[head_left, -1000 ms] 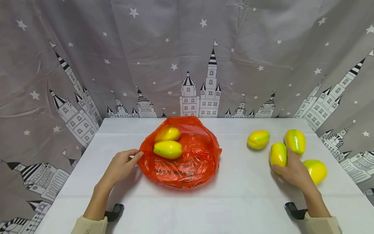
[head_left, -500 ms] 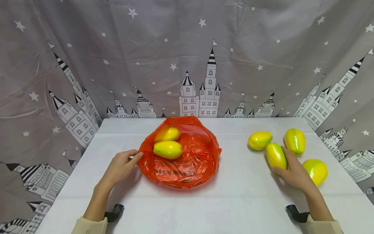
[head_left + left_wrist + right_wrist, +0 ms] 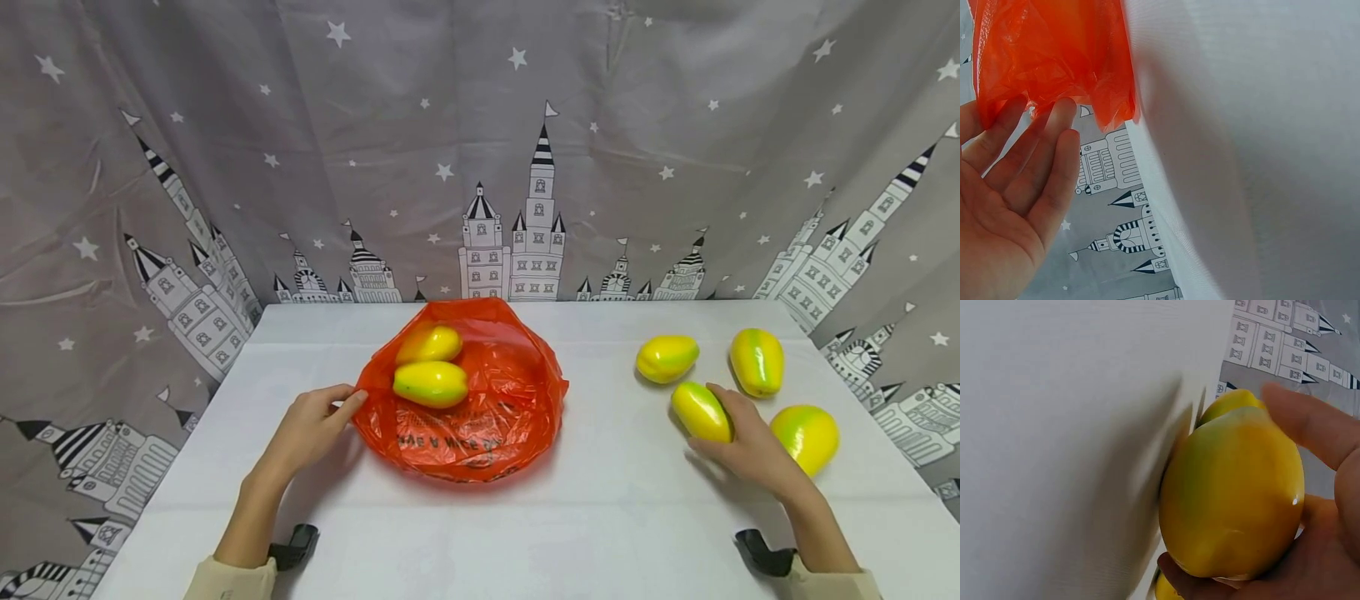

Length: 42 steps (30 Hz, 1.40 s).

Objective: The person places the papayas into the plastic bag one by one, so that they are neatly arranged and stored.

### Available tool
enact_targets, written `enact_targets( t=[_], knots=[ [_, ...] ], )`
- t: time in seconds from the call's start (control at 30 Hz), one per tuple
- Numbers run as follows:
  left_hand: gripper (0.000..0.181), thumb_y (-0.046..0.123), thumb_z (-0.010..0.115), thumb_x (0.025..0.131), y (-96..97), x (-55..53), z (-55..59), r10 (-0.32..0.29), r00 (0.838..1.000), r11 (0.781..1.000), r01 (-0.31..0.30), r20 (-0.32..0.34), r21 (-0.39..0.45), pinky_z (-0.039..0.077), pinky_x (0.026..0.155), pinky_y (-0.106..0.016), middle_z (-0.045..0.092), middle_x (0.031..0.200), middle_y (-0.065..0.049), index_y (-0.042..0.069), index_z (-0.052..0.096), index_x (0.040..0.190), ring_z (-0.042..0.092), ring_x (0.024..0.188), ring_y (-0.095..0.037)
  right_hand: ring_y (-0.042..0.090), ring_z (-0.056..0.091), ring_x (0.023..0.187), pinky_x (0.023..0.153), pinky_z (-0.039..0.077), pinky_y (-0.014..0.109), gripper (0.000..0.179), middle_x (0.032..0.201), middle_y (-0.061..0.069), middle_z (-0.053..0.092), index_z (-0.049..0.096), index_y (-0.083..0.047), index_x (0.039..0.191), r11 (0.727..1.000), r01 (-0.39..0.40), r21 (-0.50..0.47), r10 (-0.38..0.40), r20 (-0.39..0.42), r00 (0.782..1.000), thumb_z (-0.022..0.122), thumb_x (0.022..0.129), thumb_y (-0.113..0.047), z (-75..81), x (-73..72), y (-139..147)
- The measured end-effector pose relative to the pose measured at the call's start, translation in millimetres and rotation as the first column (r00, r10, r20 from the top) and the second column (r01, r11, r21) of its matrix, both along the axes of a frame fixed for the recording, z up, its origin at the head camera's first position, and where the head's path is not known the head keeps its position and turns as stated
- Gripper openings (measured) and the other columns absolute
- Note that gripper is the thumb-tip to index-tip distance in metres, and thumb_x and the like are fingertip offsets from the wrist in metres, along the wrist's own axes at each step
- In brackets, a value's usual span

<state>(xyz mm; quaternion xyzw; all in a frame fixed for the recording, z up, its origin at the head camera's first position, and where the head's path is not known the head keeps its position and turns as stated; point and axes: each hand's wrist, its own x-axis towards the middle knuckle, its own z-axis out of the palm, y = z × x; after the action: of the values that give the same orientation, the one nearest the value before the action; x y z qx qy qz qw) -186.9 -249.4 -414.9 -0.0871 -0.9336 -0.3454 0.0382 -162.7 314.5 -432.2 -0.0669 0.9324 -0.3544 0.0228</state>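
Note:
My left hand (image 3: 311, 425) pinches the left rim of a red plastic bag (image 3: 517, 392), thumb over the edge. The bag lies spread with its mouth up, and two glossy yellow-green oval fruits (image 3: 431, 384) lie inside at its left. In the left wrist view, the fingers (image 3: 1047, 150) reach up under the bag's edge. My right hand (image 3: 757, 446) grips another yellow-green oval fruit (image 3: 702, 412) from its right side, thumb at the near end and fingers at the far side. The right wrist view shows this fruit (image 3: 1232, 494) large, with fingers curling beneath it.
Around the right hand lie three more such fruits: one behind left (image 3: 667, 359), one behind right (image 3: 757, 362) and one beside the wrist (image 3: 806, 437). A white cloth covers the table (image 3: 585, 533). A grey castle-print curtain (image 3: 637, 167) hangs behind and along both sides.
The right hand has shifted slightly left and toward me with its fruit, which now tilts more. The back-left fruit has moved a little to the right. The left hand and bag stay put.

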Motion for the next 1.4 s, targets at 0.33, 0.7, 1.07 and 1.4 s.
enact_targets(
  t=[0.33, 0.7, 1.07, 1.4],
  knots=[
    [0.037, 0.03, 0.054, 0.102, -1.1, 1.5, -1.0, 0.002, 1.0, 1.0, -0.002, -0.004, 0.006, 0.055, 0.081, -0.048, 0.07, 0.108, -0.017, -0.001, 0.069, 0.116, 0.067, 0.093, -0.031, 0.04, 0.044, 0.115, 0.093, 0.034, 0.059, 0.072, 0.138, 0.031, 0.041, 0.033, 0.007, 0.147, 1.0, -0.024, 0.006, 0.024, -0.09, 0.996, 0.072, 0.091, -0.016, 0.8, -1.2, -2.3],
    [0.037, 0.029, 0.054, 0.102, -1.2, 0.7, -0.8, 0.002, 1.0, 1.0, -0.002, -0.005, 0.007, 0.055, 0.081, -0.048, 0.07, 0.107, -0.016, -0.001, 0.069, 0.116, 0.067, 0.092, -0.03, 0.039, 0.046, 0.11, 0.09, 0.036, 0.057, 0.074, 0.135, 0.031, 0.043, 0.032, 0.008, 0.147, 0.999, -0.006, 0.035, 0.008, -0.081, 0.997, 0.072, 0.091, -0.018, 0.5, -2.5, -3.4],
    [0.037, 0.03, 0.054, 0.102, -0.1, -0.9, 0.4, -0.002, 1.0, 1.0, 0.002, 0.0, 0.009, 0.054, 0.082, -0.049, 0.07, 0.108, -0.017, -0.001, 0.069, 0.117, 0.066, 0.094, -0.031, 0.041, 0.046, 0.108, 0.091, 0.038, 0.061, 0.075, 0.133, 0.032, 0.043, 0.03, 0.007, 0.149, 0.994, 0.061, 0.087, -0.056, -0.056, 0.997, 0.07, 0.092, -0.023, 0.9, -0.6, -9.3],
    [0.032, 0.027, 0.056, 0.102, -0.6, -2.0, -1.8, 0.001, 1.0, 1.0, -0.001, -0.016, 0.009, 0.054, 0.079, -0.045, 0.071, 0.104, -0.014, 0.0, 0.07, 0.114, 0.067, 0.089, -0.028, 0.04, 0.046, 0.105, 0.089, 0.039, 0.06, 0.075, 0.132, 0.031, 0.043, 0.029, 0.007, 0.149, 0.993, 0.072, 0.097, -0.069, -0.039, 0.997, 0.069, 0.093, -0.024, 0.0, 2.1, -10.8]
  ],
)
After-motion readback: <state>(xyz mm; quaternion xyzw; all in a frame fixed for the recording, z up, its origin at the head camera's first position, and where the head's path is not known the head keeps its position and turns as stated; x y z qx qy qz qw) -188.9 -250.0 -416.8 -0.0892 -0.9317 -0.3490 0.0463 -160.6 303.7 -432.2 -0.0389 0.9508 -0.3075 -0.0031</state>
